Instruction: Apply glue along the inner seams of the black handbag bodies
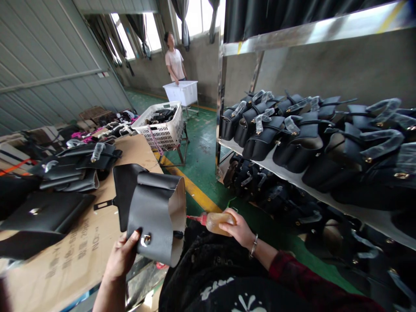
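My left hand [121,255] grips the lower left side of a black handbag [152,208], thumb near its metal clasp. The bag is raised in front of me with its flap and strap tab swung out to the left, and its pale lining shows at the right edge. My right hand [239,227] is wrapped round a clear squeeze bottle [220,223] of amber liquid, likely glue. The bottle's red nozzle points left, close to the bag's right edge; whether it touches, I cannot tell.
A cardboard-covered table [81,255] on the left bears several black bag pieces [78,164]. To the right, a metal rack [279,167] holds rows of black handbags [299,134]. Farther off are a white basket [162,134] and a person [175,65] by a white bin [182,92].
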`<state>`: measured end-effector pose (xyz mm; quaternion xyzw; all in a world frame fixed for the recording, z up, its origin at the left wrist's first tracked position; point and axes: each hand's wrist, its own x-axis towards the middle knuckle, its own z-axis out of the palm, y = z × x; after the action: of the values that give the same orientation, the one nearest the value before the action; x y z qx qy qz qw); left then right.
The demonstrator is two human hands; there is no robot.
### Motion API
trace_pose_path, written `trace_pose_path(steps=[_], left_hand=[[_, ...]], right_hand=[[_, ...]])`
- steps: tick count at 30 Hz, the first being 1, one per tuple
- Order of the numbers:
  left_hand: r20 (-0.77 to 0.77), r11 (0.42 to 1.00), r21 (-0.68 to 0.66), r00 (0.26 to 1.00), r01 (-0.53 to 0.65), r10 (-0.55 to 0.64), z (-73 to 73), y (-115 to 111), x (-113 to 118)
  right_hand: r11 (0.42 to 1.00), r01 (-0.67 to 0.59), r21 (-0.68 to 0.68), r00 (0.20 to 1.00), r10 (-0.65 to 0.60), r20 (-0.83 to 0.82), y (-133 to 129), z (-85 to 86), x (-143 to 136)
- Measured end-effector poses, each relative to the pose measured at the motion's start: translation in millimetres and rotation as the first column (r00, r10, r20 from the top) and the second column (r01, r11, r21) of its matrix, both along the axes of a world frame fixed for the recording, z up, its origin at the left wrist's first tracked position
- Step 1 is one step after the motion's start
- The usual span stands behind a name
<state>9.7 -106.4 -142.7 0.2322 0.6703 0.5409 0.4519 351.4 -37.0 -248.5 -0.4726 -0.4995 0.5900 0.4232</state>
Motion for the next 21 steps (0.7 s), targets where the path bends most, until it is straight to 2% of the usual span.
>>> trace_pose_path(steps=[4, 9, 15, 21], left_hand=[[0.004, 0.999, -0.005, 0.999, -0.031, 0.031, 3.6, 0.4, 4.5], [0.022, 0.998, 0.022, 0.998, -0.054, 0.054, -1.1, -1.6, 4.8], [-0.009, 0.999, 0.022, 0.999, -0.045, 0.045, -6.3, -2.1, 1.8], [-0.021, 0.998, 0.033, 0.998, -0.051, 0.051, -6.1, -3.0, 4.8]], right_hand=[[1.0, -0.019, -0.007, 1.0, 0.019, 0.01, 2.1, -1.1, -6.7], [0.973, -0.175, -0.149, 0.981, 0.159, -0.113, -14.0, -7.3, -5.2], [0.955, -0.185, -0.233, 0.951, 0.114, -0.288, -23.2, -9.7, -6.2], [0.978, -0.168, -0.124, 0.981, 0.152, -0.124, -23.4, -6.2, -5.9]])
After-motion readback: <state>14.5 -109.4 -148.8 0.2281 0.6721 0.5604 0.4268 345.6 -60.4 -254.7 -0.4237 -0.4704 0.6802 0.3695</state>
